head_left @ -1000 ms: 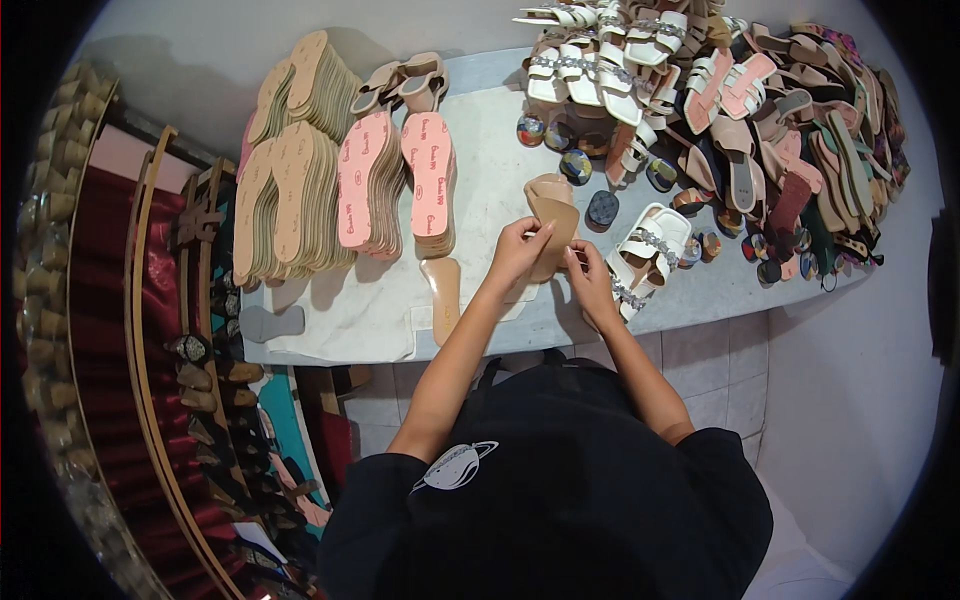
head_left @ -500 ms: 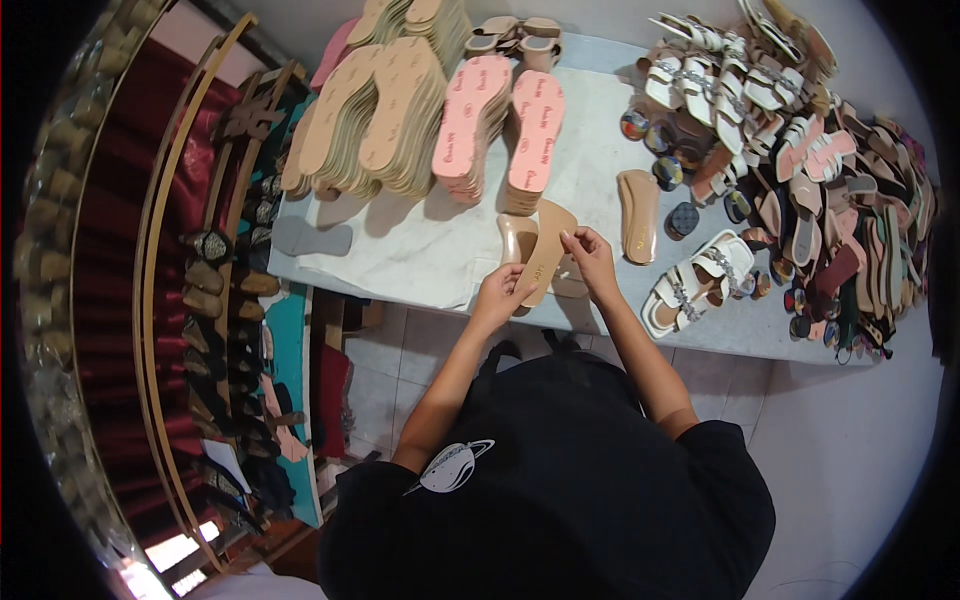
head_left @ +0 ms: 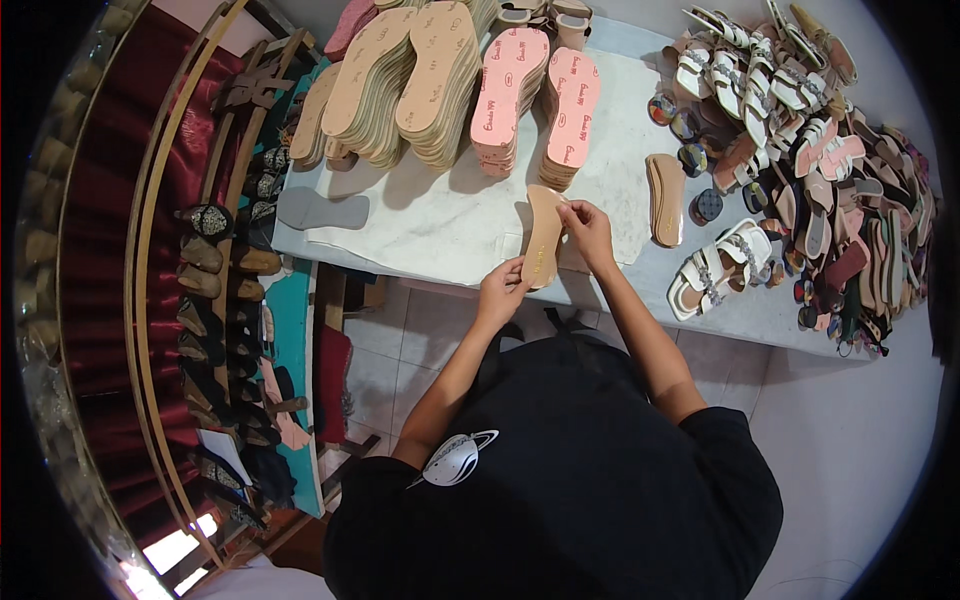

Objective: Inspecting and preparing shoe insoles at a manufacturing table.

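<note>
head view: left hand (head_left: 501, 293) and right hand (head_left: 587, 232), grip clamped on tan insole (head_left: 543, 232), now hiding the glossy one

left fingers (head_left: 519, 272): pinch tan insole (head_left: 544, 232), lower end | right fingers (head_left: 573, 212): upper edge | pink insole stacks (head_left: 511, 85): beyond

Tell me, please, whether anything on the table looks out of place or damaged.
The grey sole piece looks out of place: it lies alone near the left end of the table, away from the tan stacks. The sandal heap at right is jumbled, at odd angles. The held tan insole shows no visible damage.
</note>
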`<action>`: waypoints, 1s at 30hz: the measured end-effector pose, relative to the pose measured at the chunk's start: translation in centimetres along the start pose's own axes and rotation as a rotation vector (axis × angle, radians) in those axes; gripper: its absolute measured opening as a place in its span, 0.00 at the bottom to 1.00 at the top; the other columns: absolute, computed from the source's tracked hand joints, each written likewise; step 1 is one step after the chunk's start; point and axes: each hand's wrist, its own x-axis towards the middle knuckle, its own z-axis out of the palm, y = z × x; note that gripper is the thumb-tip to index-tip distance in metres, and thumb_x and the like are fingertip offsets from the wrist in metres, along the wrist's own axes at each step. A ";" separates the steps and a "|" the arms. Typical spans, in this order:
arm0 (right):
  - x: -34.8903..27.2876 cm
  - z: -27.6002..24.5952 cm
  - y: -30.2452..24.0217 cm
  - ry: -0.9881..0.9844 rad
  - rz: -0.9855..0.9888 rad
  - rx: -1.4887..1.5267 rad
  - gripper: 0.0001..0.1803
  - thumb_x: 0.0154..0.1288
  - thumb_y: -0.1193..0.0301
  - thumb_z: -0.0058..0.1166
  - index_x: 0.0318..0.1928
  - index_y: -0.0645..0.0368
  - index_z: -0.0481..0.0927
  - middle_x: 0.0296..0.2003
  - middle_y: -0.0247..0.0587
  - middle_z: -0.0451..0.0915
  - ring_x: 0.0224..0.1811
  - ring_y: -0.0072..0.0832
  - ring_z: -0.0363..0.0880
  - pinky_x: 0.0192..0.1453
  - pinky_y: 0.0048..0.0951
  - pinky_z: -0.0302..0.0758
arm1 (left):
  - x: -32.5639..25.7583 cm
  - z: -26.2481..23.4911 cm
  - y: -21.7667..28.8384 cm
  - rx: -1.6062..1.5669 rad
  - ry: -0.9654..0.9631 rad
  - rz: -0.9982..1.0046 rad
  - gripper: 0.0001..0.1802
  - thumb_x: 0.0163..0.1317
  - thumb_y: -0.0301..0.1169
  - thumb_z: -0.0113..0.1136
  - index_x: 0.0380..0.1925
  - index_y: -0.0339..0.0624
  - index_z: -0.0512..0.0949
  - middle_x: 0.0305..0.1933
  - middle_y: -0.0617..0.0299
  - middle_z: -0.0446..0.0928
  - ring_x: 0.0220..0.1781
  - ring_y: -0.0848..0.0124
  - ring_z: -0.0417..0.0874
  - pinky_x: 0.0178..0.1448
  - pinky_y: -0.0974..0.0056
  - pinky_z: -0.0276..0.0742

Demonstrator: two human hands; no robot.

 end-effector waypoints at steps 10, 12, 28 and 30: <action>0.7 -0.1 0.5 0.091 0.004 -0.081 0.12 0.60 0.67 0.56 0.34 0.67 0.79 0.22 0.32 0.77 0.23 0.13 0.70 0.27 0.17 0.67 | 0.5 0.3 -0.2 0.257 -0.027 0.205 0.31 0.50 0.18 0.61 0.57 0.34 0.66 0.39 0.58 0.74 0.32 0.78 0.76 0.35 0.75 0.74; 0.6 -0.1 0.6 0.103 -0.003 -0.100 0.12 0.60 0.67 0.56 0.34 0.67 0.79 0.21 0.32 0.77 0.22 0.13 0.70 0.26 0.17 0.67 | 0.3 0.3 0.1 0.306 -0.033 0.248 0.33 0.49 0.19 0.63 0.58 0.35 0.65 0.37 0.58 0.73 0.31 0.78 0.76 0.34 0.74 0.74; 0.7 -0.2 0.8 0.105 0.039 -0.115 0.13 0.59 0.66 0.57 0.33 0.67 0.80 0.21 0.33 0.78 0.22 0.14 0.71 0.26 0.18 0.68 | -0.3 0.3 1.2 0.745 0.060 0.469 0.36 0.44 0.32 0.68 0.56 0.38 0.68 0.37 0.56 0.73 0.41 0.60 0.73 0.47 0.60 0.69; 0.7 -0.3 1.0 0.107 0.041 -0.116 0.13 0.59 0.66 0.57 0.33 0.67 0.80 0.21 0.33 0.78 0.22 0.14 0.71 0.26 0.18 0.68 | -0.3 0.3 1.2 0.775 0.059 0.493 0.36 0.44 0.32 0.68 0.56 0.38 0.68 0.38 0.56 0.73 0.41 0.59 0.73 0.46 0.60 0.69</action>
